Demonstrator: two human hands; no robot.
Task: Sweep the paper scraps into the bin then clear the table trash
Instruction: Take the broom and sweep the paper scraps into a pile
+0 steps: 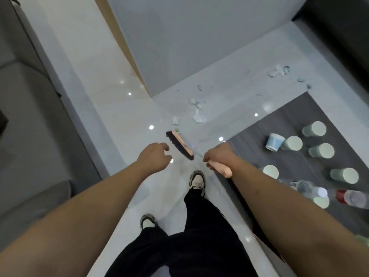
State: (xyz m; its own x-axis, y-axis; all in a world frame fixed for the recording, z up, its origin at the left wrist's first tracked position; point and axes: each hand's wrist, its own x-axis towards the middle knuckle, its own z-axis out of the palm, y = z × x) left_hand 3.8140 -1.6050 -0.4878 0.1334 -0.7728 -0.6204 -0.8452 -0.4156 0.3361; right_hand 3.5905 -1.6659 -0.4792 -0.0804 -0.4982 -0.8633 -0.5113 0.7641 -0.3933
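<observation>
Item: long-handled broom with a peach plastic head and dark bristles (pixel 180 145). Held low over the glossy pale tiled floor (pixel 111 108), head just short of the nearest scraps.

Right hand (pixel 216 156): fingers curled round the broom's peach grip, gripping it firmly.
Left hand (pixel 154 155): holds nothing, fingers loosely bent, hanging just beside the bristles.

Item: torn white and pale-blue paper scraps (pixel 198 116). Scattered on the floor in a loose trail from just beyond the broom head out to a far cluster (pixel 278 71) near the dark sofa corner.

Item: dark grey low tabletop (pixel 279 154), at the right. Carries about 8 pale green paper cups (pixel 314 129), 1 tipped blue cup (pixel 274 141) and clear plastic bottles (pixel 351 197), 1 with a red label.

Step in hand, by judgement: the sweeping stage, barely started; scraps lie ungathered and the table trash is untouched. No bin or dustpan is in view.

Next move calls for: bristles down on the tiles beyond the far cluster, then short strokes drawing the trail into 1 pile.

Edges and room: the scraps sit in a channel between the grey wall panel (pixel 179 47) and the tabletop edge; the tabletop corner crowds the right forearm. Open floor lies left, toward the grey sofa (pixel 24 108).
</observation>
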